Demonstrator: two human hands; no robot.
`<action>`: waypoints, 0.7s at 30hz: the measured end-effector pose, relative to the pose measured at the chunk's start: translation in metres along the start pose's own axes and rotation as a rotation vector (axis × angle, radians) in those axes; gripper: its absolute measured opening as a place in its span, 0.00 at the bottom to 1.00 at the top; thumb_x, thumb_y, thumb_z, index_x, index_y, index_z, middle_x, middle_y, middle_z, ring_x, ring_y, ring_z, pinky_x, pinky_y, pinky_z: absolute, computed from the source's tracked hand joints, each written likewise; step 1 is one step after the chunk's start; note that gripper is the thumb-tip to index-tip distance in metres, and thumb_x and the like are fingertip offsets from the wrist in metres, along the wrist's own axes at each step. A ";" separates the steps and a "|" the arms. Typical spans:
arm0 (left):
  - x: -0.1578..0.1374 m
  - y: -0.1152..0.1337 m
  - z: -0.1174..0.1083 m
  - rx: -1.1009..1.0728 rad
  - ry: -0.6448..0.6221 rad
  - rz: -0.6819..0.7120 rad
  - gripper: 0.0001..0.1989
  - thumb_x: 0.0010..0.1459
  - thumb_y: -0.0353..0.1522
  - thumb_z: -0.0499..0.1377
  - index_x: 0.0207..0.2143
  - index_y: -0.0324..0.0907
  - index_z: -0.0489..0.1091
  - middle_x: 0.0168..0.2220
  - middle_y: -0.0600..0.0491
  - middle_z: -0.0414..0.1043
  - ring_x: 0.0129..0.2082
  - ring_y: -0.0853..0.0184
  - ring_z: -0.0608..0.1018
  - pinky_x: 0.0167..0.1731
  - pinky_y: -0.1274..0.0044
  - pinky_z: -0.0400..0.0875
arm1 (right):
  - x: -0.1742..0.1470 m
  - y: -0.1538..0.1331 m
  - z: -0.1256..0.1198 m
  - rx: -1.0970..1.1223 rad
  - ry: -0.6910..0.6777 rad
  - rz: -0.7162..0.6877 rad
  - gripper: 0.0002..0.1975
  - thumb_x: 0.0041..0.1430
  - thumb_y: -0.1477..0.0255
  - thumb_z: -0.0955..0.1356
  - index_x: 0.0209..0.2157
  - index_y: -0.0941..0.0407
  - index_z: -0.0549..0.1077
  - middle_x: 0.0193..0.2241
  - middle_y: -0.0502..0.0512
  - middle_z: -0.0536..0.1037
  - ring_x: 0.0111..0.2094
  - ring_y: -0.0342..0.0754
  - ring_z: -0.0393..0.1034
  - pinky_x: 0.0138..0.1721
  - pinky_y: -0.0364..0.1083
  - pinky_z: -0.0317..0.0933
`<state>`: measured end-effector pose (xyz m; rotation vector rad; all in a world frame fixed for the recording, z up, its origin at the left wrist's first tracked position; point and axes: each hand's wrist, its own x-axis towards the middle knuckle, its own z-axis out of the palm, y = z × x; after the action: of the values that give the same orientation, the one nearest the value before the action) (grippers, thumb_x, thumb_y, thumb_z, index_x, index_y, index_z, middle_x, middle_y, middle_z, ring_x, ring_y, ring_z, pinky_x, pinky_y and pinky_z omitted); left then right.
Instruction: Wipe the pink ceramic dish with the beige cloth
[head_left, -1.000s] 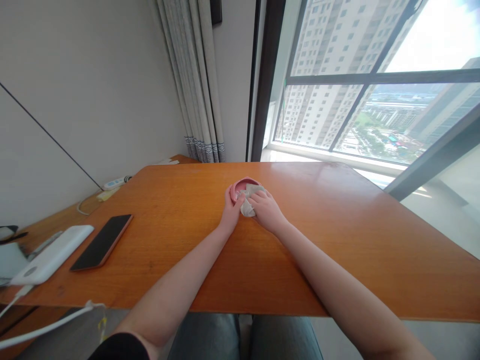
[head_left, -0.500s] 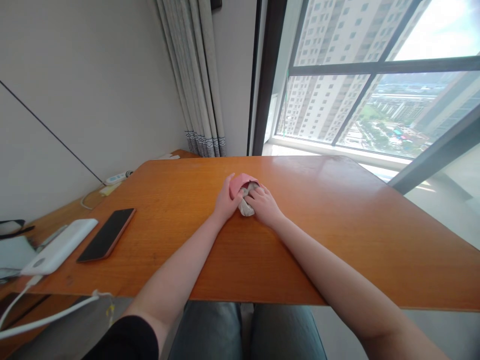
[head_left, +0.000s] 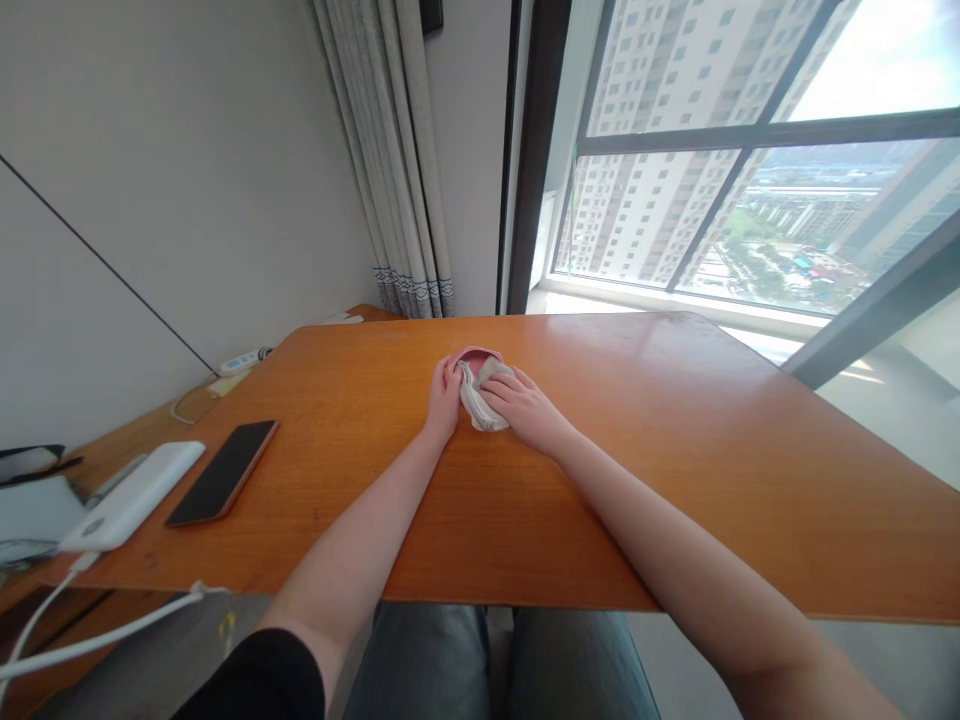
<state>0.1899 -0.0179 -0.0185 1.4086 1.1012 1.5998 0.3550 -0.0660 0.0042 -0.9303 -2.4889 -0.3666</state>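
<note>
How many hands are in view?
2: the left hand gripping the left side of the pink bowl, and the right hand on the pale cloth.

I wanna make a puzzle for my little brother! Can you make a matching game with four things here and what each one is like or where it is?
Things:
1. bowl
2. cloth
3. phone
4. curtain

Clues:
A. lying on the table, dark screen up
B. hanging, with a patterned band near its bottom
C. pale, under the fingers of the right hand
D. pink, held by the left hand

Right pairs: 1-D, 2-C, 3-A, 4-B
</note>
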 end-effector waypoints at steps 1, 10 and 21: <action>-0.001 0.001 -0.001 0.026 -0.005 0.002 0.14 0.56 0.36 0.54 0.45 0.43 0.66 0.48 0.49 0.69 0.52 0.62 0.69 0.55 0.70 0.59 | 0.000 0.000 0.001 -0.018 -0.001 0.014 0.14 0.64 0.76 0.59 0.49 0.56 0.69 0.45 0.58 0.72 0.51 0.51 0.59 0.59 0.55 0.45; -0.033 0.004 0.031 -0.325 -0.154 -0.215 0.34 0.53 0.40 0.61 0.58 0.47 0.49 0.53 0.46 0.67 0.52 0.62 0.71 0.51 0.67 0.66 | -0.007 0.012 0.014 -0.080 -0.004 0.202 0.12 0.60 0.76 0.62 0.42 0.57 0.74 0.37 0.60 0.72 0.41 0.53 0.59 0.52 0.54 0.53; -0.002 0.001 -0.002 0.025 -0.133 -0.070 0.17 0.53 0.38 0.59 0.45 0.44 0.66 0.42 0.51 0.71 0.46 0.61 0.72 0.51 0.67 0.65 | -0.004 0.010 0.004 -0.072 0.000 0.065 0.12 0.63 0.78 0.60 0.39 0.54 0.73 0.37 0.55 0.73 0.46 0.50 0.62 0.62 0.59 0.39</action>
<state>0.1878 -0.0201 -0.0185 1.4543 1.0836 1.4264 0.3632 -0.0593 0.0000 -1.0374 -2.4531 -0.4373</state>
